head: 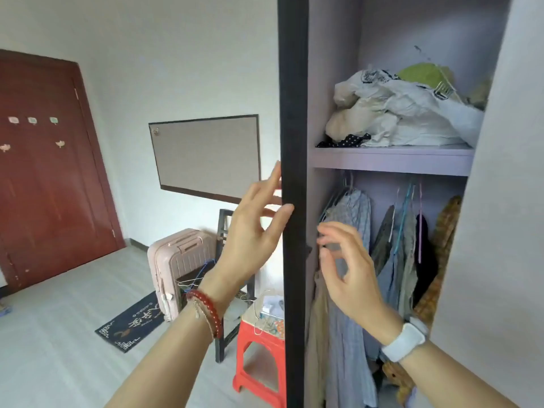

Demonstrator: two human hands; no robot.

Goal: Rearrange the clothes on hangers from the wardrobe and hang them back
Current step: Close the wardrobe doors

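Note:
The wardrobe stands open, its dark door edge [293, 172] running down the middle of the view. My left hand [253, 231] touches that edge, thumb against its front and fingers straight along the outer side. My right hand [347, 269] hovers inside the wardrobe with loosely curled fingers in front of a pale checked shirt [353, 210] on a hanger, holding nothing. More clothes hang from the rail: a grey-green garment [382, 242], a blue one [397, 260], a dark one [424, 260] and a brown checked one [444, 231].
A shelf [391, 160] above the rail carries a heap of pale clothes [397, 113] and a loose hanger. Left of the door stand a pink suitcase [176, 260], a dark chair [226, 231] with hangers, and a red stool [259, 357] holding small items. A red door [50, 172] is far left.

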